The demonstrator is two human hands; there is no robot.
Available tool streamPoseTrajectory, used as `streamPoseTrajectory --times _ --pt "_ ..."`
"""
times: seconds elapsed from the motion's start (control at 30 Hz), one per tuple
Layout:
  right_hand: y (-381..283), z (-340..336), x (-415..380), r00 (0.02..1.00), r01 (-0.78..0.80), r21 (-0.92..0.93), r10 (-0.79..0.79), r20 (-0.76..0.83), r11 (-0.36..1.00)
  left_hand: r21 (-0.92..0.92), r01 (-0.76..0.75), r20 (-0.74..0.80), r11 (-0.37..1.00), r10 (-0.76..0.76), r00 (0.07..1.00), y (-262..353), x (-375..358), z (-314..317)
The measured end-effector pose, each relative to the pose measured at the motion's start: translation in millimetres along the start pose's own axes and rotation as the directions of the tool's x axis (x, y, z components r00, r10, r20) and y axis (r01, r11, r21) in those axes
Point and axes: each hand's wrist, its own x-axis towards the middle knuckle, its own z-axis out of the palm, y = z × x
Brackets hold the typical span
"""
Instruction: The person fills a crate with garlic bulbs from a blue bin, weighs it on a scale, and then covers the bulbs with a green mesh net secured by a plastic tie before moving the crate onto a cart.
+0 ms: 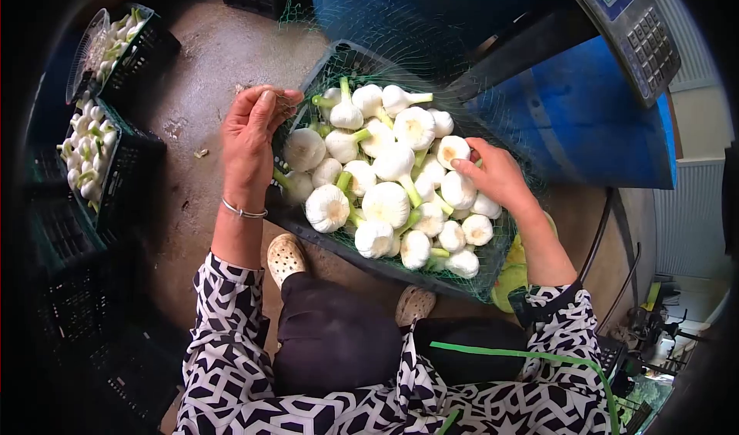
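Several white garlic bulbs point(386, 205) with short green stems fill a dark crate point(312, 233) lined with green netting point(369, 31). My left hand point(258, 119) is raised beside the crate's left side, its thumb and fingertips pinched together near the net's edge; what they hold is too fine to make out. On the right of the pile, my right hand point(493, 172) has its thumb and fingers around a garlic bulb point(453, 152) that shows its root side.
Black crates of garlic point(91, 154) stand at the left on the floor point(188, 204). Blue barrels point(570, 119) are behind and right of the crate. A scale with a keypad point(647, 42) hangs over the upper right. Light clogs point(286, 256) show below.
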Motion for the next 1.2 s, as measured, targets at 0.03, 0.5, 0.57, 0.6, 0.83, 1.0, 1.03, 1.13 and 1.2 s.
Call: streamPoseTrajectory --times 0.03,0.5,0.57,0.6,0.83,1.0,1.03,1.13,1.2 --pt "-9.0 -3.0 6.8 0.992 -0.118 -0.069 0.120 0.039 0.991 0.006 -0.001 -0.004 1.000 0.001 1.000 1.5 -0.6 1.5" --pt "-2.2 41.2 29.5 0.973 -0.197 0.133 0.210 -0.094 0.971 -0.038 0.036 0.162 0.999 -0.030 0.986 8.1 1.2 -1.3" --pt "3.5 23.0 19.1 0.954 -0.296 0.429 0.287 0.087 0.853 0.113 -0.011 0.222 0.993 -0.015 0.975 14.4 2.5 5.8" --pt "6.7 12.7 11.2 0.953 -0.297 0.426 0.292 0.079 0.855 0.105 -0.013 0.229 0.994 -0.012 0.973 17.2 2.1 9.0" --pt "-67.9 -116.8 -66.4 0.986 0.062 0.478 0.020 -0.164 0.876 0.463 -0.336 0.438 0.821 0.117 0.891 33.6 27.7 15.5" --pt "-136.6 -156.1 -44.7 0.770 0.605 0.385 -0.388 -0.507 0.697 -0.065 0.151 0.619 0.986 -0.079 0.782 58.5 21.6 44.6" --pt "-158.7 -140.9 -32.9 0.793 0.590 0.368 -0.430 -0.431 0.719 0.069 0.132 0.617 0.989 -0.146 0.773 55.9 14.3 55.0" --pt "-174.6 -31.5 0.7 0.736 0.665 -0.023 -0.660 -0.150 0.747 -0.045 0.154 0.518 0.987 -0.109 0.849 50.0 4.7 62.7" --pt "-170.9 -4.8 -1.3 0.922 0.375 -0.229 -0.334 0.198 0.898 -0.240 0.071 0.434 0.968 0.041 0.900 53.0 15.0 44.4"
